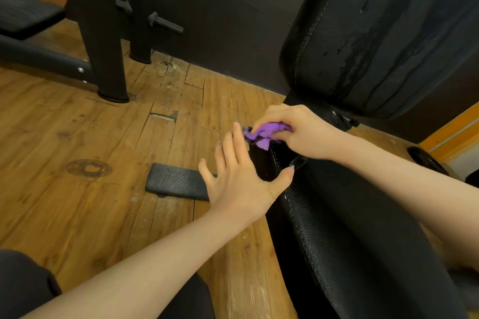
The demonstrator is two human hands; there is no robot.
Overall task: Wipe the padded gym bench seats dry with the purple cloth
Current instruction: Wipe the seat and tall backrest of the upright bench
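Left hand [241, 179] flat, fingers spread, thumb touching black padded seat [350, 215]. Right hand [298, 129] grips bunched purple cloth [267, 133] at seat's far end; wet backrest [383, 33] beyond.

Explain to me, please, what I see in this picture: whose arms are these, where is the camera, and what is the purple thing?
There is one picture, taken by a camera worn on a person's head. It looks forward and down, so the two bare arms belong to the wearer. No robot is here.

The right hand has its fingers curled around a crumpled purple cloth and holds it at the far end of a black padded bench seat, near the gap below the backrest. The left hand is open with fingers spread; its thumb lies at the seat's edge, but real contact I cannot confirm.

Above stands the black padded backrest. Wet streaks run down it, so it is not yet wiped dry.

On the wooden floor lies a small dark textured pad. Another black bench frame stands at the upper left.
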